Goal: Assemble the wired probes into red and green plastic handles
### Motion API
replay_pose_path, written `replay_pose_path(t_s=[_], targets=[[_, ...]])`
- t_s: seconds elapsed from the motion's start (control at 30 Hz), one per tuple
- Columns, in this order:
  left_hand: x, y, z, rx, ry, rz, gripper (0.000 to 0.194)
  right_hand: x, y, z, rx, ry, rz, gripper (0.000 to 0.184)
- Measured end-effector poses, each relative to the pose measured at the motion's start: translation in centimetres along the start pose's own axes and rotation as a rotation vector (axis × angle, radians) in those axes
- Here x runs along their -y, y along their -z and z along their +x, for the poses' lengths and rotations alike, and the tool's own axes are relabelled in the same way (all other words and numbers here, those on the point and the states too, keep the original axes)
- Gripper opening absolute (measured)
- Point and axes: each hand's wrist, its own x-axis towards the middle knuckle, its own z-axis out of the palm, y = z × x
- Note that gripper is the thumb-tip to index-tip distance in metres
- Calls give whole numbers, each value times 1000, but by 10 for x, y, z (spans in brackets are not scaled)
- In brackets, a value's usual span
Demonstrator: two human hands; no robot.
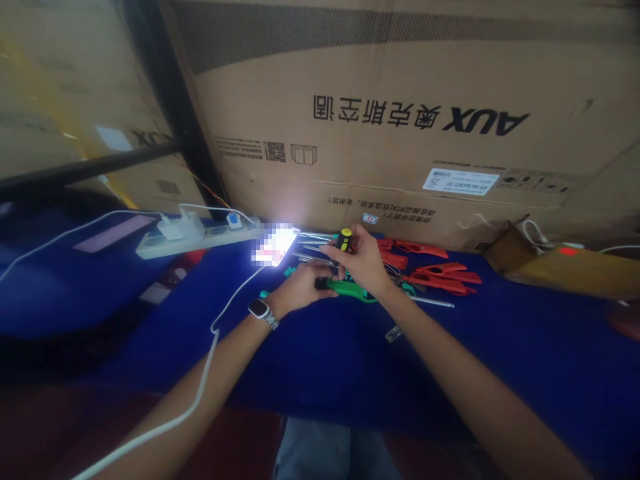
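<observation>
My right hand (364, 259) is closed around a screwdriver (345, 238) with a black and yellow handle, held upright with its yellow end up. The lower part of the screwdriver is hidden by my fingers. Below and to its left, my left hand (306, 288) grips a green-handled tool (354, 290) with a black part at the fingers; its exact kind does not show. The two hands are close together over the blue cloth (320, 360). Behind and beside them lie red-handled tools (443, 273) and several metal rods or shafts (315, 236).
A brightly lit screen (280, 245), partly blurred out, stands left of the tools. A white power strip (150, 247) with plugs lies farther left. A white cable (203, 373) runs over my left forearm. Large cardboard boxes (400, 153) rise behind the table.
</observation>
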Motion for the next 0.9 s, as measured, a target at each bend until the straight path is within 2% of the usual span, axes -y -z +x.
replay_pose_path(t_s=[0.07, 0.17, 0.23, 0.3, 0.37, 0.53, 0.63, 0.73, 0.8, 0.83, 0.9], targets=[[0, 0, 0, -5, -2, 14, 20, 2, -3, -1, 16, -3, 4, 56], [-1, 1, 0, 6, 9, 43, 20, 6, 3, -4, 125, 37, -14, 54], [-3, 2, 0, 23, 19, 62, 22, 9, 11, -7, 206, 54, -33, 48], [-4, 3, 0, 37, 40, 87, 23, 10, 17, -6, 233, 59, -58, 40], [-5, 3, -1, 38, 60, 113, 23, 10, 17, -3, 188, 76, -65, 35], [-3, 1, -3, 27, 70, 121, 23, 2, -3, 9, 15, 41, -95, 51], [-1, 0, -3, 11, 74, 96, 21, 0, -11, 10, -47, 149, -208, 44], [-2, 1, -2, 17, 79, 94, 21, 6, -4, 6, 98, 199, -239, 33], [-4, 2, -1, 23, 82, 112, 24, 13, 6, 4, 226, 142, -197, 40], [-5, 2, -1, 23, 83, 120, 25, 17, 11, 4, 262, 130, -185, 41], [-7, 2, -1, 19, 86, 132, 25, 22, 18, 7, 249, 143, -188, 40]])
